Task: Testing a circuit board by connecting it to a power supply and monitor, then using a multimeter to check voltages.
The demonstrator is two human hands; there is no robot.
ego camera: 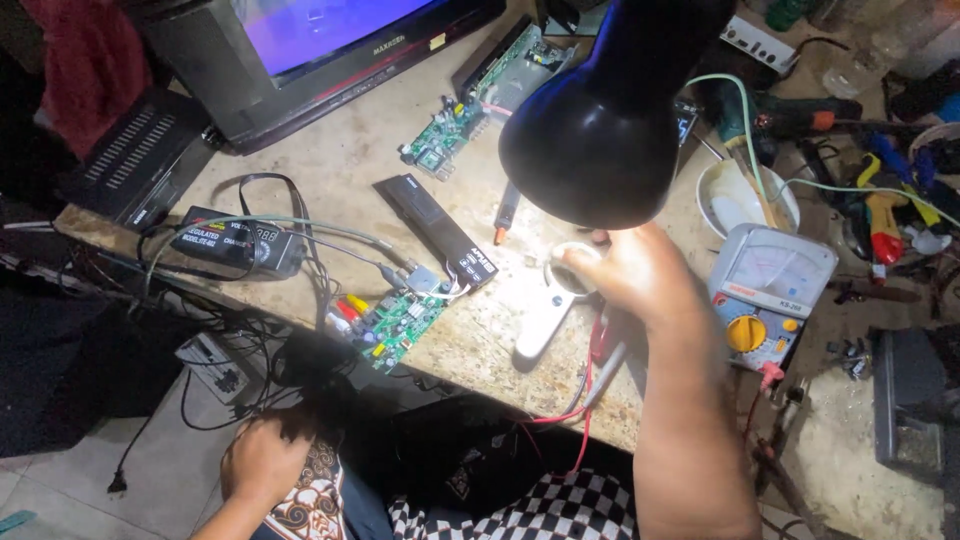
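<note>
Cluttered stone workbench (340, 170): 2 green circuit boards, 1 black lamp (600, 115), 1 meter (765, 290). Right hand (625, 275) fingers curled round white magnifier (555, 300) at bench middle. Left hand (262, 458) loosely closed, empty, on lap.

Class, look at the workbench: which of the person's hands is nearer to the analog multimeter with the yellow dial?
Right. The right hand is on the bench just beside the multimeter; the left hand is down below the bench edge.

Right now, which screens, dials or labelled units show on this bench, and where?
Television screen: top left, glowing blue-violet, dark frame.
Analog multimeter: right of right hand, grey, pale scale window, yellow dial.
Black power supply box: left edge, white label, small display.
Left hand: below bench, on lap.
</note>
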